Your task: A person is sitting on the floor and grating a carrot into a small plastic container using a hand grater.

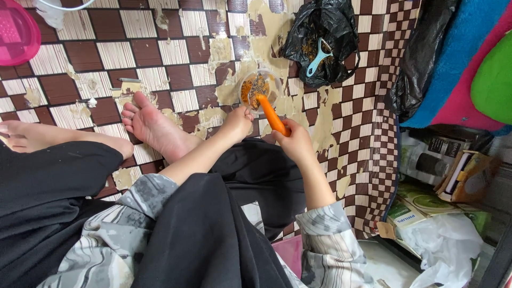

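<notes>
I sit on a worn checkered floor with my legs folded. My right hand (pixel 295 141) is shut on an orange carrot (pixel 270 116), whose tip presses against a round clear grater bowl (pixel 258 86) holding orange shreds. My left hand (pixel 236 122) rests against the near rim of that bowl, steadying it. My bare foot (pixel 154 126) lies just left of the left hand.
A black plastic bag (pixel 321 37) with peelings and a light blue peeler (pixel 318 56) sits beyond the bowl. A pink basin (pixel 16 33) is at the far left. Boxes, white plastic bag (pixel 445 240) and colourful cloth (pixel 469 69) crowd the right side.
</notes>
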